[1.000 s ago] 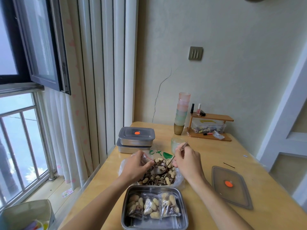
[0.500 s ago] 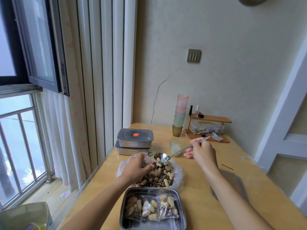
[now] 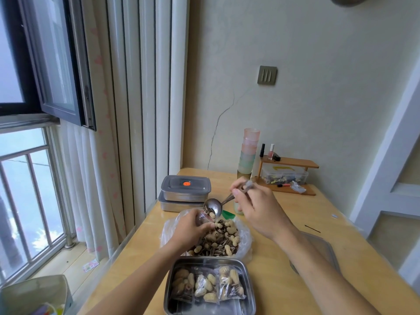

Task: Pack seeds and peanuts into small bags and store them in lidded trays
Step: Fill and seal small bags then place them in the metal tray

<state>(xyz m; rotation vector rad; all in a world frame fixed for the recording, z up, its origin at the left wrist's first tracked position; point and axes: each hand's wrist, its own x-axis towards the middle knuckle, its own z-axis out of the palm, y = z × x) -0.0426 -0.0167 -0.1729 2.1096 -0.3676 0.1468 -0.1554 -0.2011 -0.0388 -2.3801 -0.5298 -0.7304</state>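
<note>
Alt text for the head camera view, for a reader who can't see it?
A right hand tips a spoon of sunflower seeds and peanuts into a small clear bag held by the left hand, above a large open bag of the same mix. Nearer the camera, an open steel tray holds three filled bags; two lidded trays are stacked behind.

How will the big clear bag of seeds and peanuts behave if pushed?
Probably floppy: the big clear bag is thin, crumpled film, likely to sag, not slide. Its mouth lies open, so the mix may spill.
</note>
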